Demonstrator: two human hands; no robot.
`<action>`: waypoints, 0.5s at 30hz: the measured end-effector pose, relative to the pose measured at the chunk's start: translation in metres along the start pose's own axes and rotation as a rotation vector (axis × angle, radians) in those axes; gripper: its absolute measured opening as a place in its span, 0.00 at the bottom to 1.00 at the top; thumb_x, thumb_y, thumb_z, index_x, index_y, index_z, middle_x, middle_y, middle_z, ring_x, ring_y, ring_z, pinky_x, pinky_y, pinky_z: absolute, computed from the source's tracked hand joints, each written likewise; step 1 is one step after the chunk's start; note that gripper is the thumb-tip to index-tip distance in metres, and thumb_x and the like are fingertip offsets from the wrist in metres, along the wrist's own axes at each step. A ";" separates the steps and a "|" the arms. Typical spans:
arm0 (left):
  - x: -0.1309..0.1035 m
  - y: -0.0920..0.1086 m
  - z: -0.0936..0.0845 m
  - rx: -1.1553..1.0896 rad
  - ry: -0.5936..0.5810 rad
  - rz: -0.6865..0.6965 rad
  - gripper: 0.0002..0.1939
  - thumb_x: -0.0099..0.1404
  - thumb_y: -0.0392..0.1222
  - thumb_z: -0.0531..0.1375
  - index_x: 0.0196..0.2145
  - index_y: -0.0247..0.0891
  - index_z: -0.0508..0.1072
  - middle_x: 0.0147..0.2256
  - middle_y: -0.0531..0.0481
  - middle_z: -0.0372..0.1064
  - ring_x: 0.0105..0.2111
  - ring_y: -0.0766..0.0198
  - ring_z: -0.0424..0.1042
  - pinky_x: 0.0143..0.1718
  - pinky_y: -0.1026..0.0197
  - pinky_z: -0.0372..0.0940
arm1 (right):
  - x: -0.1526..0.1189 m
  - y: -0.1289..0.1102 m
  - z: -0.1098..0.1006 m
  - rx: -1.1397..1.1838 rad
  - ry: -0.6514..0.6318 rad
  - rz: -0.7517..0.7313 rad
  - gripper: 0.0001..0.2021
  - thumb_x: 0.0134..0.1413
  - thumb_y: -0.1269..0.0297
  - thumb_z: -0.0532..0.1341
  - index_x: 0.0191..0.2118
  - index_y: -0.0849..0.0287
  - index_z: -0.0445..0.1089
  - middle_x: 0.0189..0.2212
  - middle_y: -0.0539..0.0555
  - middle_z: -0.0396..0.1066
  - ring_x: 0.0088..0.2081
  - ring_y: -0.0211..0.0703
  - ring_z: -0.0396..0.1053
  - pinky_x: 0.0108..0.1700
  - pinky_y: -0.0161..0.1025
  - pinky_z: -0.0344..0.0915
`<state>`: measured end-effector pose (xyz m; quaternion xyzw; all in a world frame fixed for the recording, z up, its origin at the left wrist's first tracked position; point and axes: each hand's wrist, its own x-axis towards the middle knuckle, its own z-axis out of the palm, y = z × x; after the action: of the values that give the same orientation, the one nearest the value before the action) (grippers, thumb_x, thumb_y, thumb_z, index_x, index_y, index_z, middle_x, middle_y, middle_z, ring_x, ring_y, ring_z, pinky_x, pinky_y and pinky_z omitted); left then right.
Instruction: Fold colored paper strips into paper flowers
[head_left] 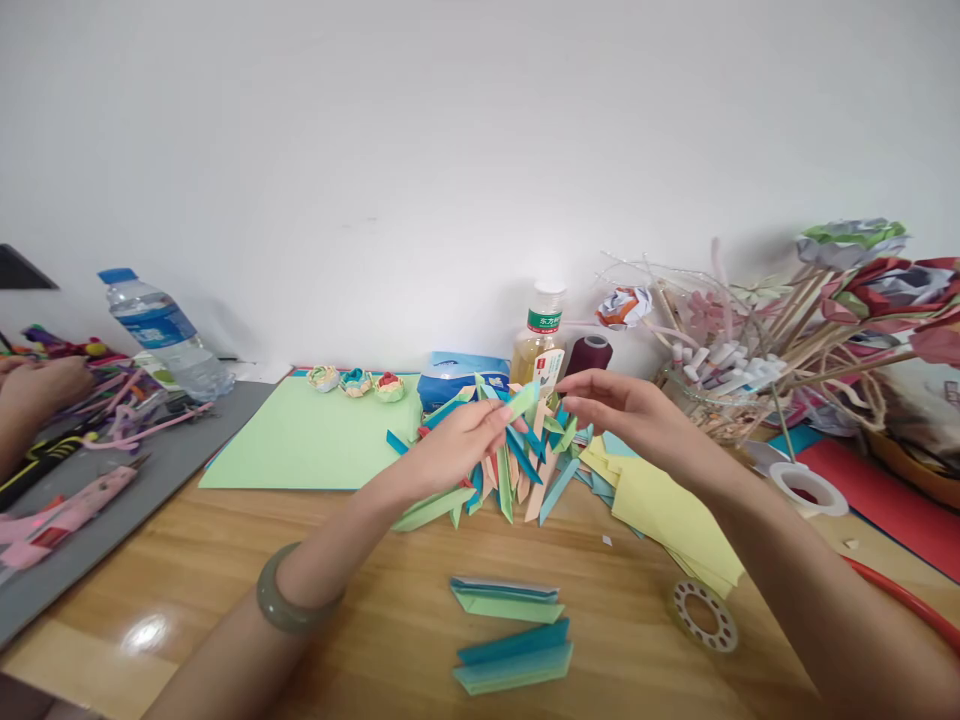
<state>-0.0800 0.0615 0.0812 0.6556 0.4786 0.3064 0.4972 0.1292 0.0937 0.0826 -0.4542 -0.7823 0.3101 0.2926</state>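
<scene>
Paper strip [524, 400], green, folded: pinched in left hand [469, 435], over paper pile [505, 480]; probably light, easily creased, best held along folds. Right hand [630, 415]: fingers parted, nothing visibly held.

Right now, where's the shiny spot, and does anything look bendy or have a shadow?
In the head view, white glare shines on the wooden table at lower left; in the head view, the water bottle leans, perhaps partly from wide-lens stretching; in the head view, a soft shadow falls on the wall beside that bottle.
</scene>
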 end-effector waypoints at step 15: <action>0.008 -0.004 -0.012 -0.166 0.127 -0.006 0.19 0.63 0.55 0.51 0.34 0.35 0.69 0.22 0.57 0.54 0.20 0.72 0.52 0.18 0.69 0.47 | 0.000 0.027 0.031 -0.397 -0.285 -0.165 0.15 0.58 0.64 0.51 0.46 0.59 0.70 0.47 0.58 0.70 0.50 0.50 0.65 0.50 0.46 0.62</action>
<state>-0.0889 0.0733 0.0811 0.5899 0.4840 0.3845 0.5195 0.1209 0.0973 0.0428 -0.3889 -0.8957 0.1862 0.1088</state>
